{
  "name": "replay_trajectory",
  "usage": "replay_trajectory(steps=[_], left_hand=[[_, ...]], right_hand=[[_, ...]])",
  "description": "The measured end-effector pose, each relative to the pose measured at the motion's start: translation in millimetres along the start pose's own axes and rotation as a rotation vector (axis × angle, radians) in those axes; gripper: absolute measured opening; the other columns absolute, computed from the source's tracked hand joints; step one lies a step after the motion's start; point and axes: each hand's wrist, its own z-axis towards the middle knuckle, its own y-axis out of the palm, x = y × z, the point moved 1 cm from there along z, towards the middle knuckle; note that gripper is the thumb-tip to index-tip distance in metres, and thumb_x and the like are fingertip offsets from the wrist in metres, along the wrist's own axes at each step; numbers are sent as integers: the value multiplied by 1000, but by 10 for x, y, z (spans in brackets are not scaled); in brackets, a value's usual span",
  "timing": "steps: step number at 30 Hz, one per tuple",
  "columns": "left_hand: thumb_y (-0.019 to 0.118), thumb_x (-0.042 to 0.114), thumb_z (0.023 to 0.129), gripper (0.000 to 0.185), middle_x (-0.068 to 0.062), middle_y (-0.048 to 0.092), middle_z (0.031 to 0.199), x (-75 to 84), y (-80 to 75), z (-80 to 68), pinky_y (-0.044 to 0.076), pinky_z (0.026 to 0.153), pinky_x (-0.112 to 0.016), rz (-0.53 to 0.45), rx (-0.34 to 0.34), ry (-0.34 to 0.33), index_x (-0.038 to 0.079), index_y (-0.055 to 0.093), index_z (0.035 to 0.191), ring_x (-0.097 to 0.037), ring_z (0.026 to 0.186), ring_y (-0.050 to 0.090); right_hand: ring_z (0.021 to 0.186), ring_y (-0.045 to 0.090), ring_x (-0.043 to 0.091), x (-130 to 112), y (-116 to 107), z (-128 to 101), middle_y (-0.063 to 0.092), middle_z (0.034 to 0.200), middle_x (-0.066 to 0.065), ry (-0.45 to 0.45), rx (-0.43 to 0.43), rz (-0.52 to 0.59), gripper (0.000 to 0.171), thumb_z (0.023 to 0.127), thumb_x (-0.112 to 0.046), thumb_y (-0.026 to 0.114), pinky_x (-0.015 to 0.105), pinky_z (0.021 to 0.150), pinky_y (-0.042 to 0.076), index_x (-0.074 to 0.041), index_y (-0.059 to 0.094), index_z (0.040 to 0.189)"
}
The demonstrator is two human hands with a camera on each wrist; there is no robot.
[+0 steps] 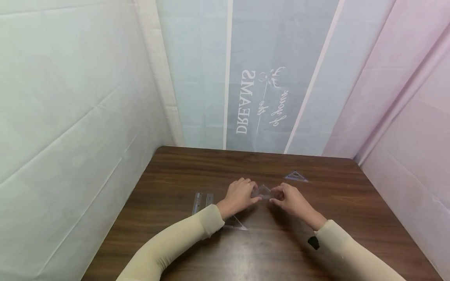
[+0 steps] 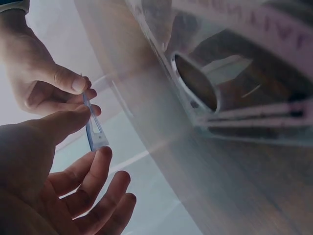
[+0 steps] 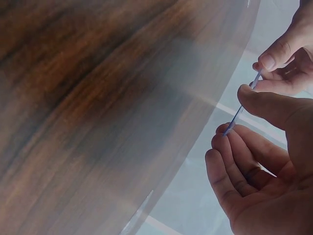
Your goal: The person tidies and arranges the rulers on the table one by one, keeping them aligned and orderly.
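A person in cream sleeves works at a dark wood tabletop (image 1: 183, 164) enclosed by pale plastic sheeting. Both hands meet near the middle of the tabletop, raised just above it, sharing one small clear plastic triangle (image 1: 262, 191). The left hand (image 1: 239, 195) has a narrow grip on the triangle's left end, thumb on one face and fingers behind; the right hand (image 1: 290, 199) pinches the right end the same way. The wrist views show the piece edge-on, thin and bluish, caught only by the fingertips (image 2: 73, 84).

Three more clear drawing tools lie flat: another set square (image 1: 296, 176) toward the far right corner, a third set square (image 1: 234, 222) partly under the left forearm near the front edge, and a straight ruler (image 1: 202, 201) left of the hands.

Judged from this, the risks are slipping and bending. The plastic looks smooth and the hold is shallow, so uneven pull from either hand could let it snap free and drop onto the tabletop. Pressing the ends together could flex or crack it. The left sleeve could also drag the set square beneath it toward the front edge
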Motion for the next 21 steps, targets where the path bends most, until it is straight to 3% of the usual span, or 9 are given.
replay_trajectory(steps=[21], left_hand=[[80,55,95,39,12,71,97,130,40,-270,53,73,-23,0,-48,20,23,79,117,-8,87,63]], right_hand=[[82,61,12,-94,84,-310,63,91,-3,4,-11,-12,28,89,-15,90,31,70,54,-4,80,113]])
